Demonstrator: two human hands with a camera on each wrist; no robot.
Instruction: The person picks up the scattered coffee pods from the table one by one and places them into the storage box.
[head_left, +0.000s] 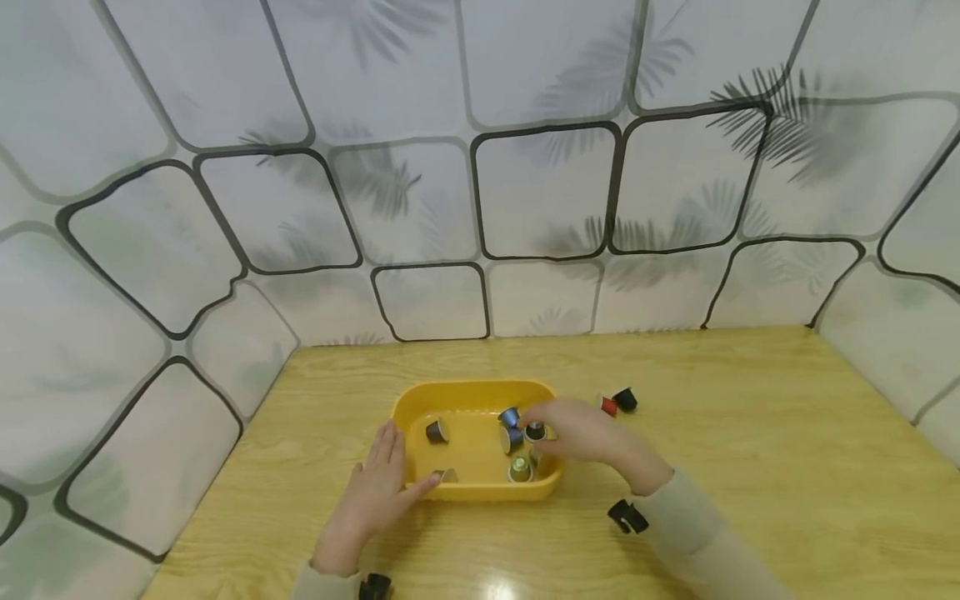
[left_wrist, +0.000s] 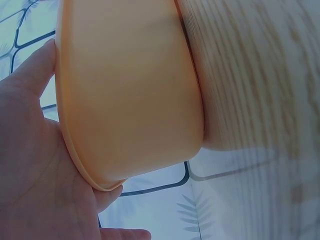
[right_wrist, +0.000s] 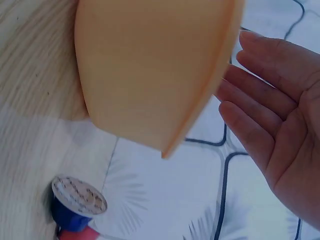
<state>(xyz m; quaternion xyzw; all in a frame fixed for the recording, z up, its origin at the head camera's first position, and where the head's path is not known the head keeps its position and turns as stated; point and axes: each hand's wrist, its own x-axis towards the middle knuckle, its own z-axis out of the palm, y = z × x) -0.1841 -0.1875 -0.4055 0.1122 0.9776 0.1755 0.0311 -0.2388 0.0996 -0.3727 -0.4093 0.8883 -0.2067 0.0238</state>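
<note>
A yellow plastic tray stands on the table, holding several coffee capsules. My left hand rests along its left end with straight fingers, the thumb lying over the near rim; in the left wrist view the palm meets the rim. My right hand reaches over the right end, fingers loosely bent above a dark capsule. Close to those fingers lie blue capsules and a green capsule. A dark brown capsule lies in the left part. In the right wrist view nothing shows between my right fingers.
Right of the tray, a red capsule and a dark capsule lie on the wooden table. Patterned fabric surrounds the table at the back and sides. Black wrist clips show at both sleeves.
</note>
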